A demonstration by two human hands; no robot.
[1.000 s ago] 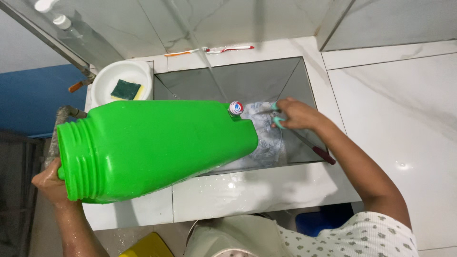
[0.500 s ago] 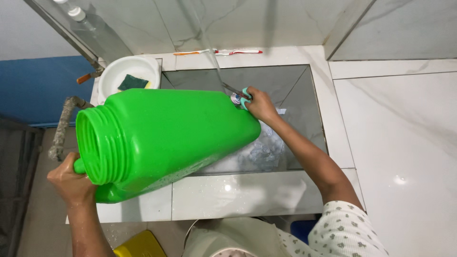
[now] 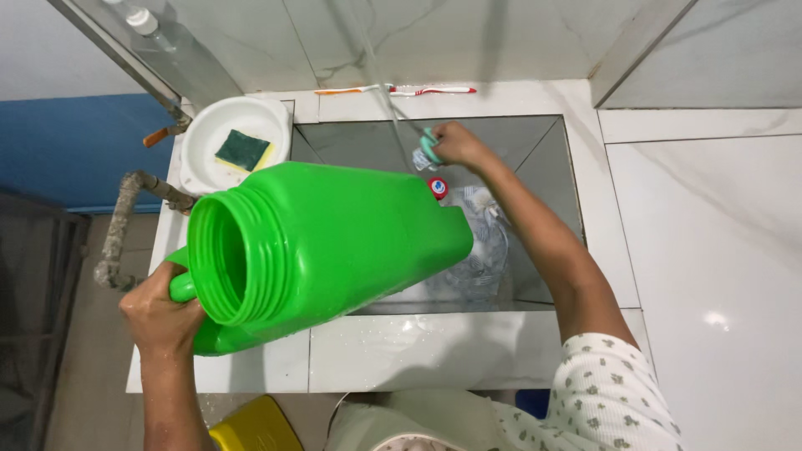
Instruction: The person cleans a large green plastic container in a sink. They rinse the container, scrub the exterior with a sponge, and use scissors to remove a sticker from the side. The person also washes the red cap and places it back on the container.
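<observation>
Head view: my left hand [image 3: 159,313] clenched round the handle of the big green plastic jug [image 3: 322,246], tipped on its side over the grey tiled sink [image 3: 543,159], my right hand [image 3: 455,144] beyond its base pinching a small teal tap fitting [image 3: 428,149].
</observation>
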